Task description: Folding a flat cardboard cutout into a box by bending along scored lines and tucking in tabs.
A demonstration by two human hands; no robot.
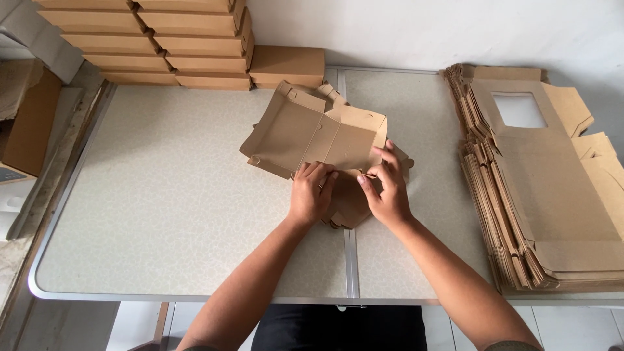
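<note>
Pale speckled table carries the half-folded brown cardboard box blank at its middle. Your left hand presses its near edge with curled fingers, and your right hand pinches a flap; crease squarely, keeping both panels flat.

Two bare forearms, no sleeves, left hand, right hand, black garment below

A small packing workshop is showing here: finished brown boxes are piling up beyond the fingers, flat die-cut cardboard blanks are stacking to their right, and a plain speckled desk is carrying everything.
</note>
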